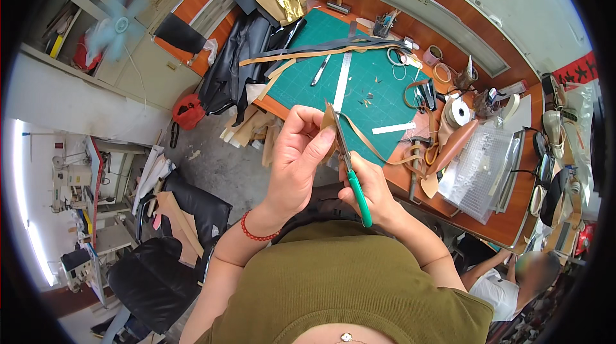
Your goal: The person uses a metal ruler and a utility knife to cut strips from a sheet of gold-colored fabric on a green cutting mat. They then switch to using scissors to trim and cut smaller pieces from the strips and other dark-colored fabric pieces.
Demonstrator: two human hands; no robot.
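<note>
Pinching tan leather strip [329, 119] in left hand [296, 158]; right hand [369, 187] holding green-handled scissors [351, 174]

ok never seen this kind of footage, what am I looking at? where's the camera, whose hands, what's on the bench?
No machine here: a person works bare-handed. The single picture comes from a fisheye camera on their head, looking down, so straight edges bend. Their left hand pinches a tan leather piece. Their right hand holds green-handled scissors, blades at the leather, with a thin tan strip trailing off. Beyond lies a wooden workbench with a green cutting mat, a metal ruler, tape rolls and dark leather.
</note>
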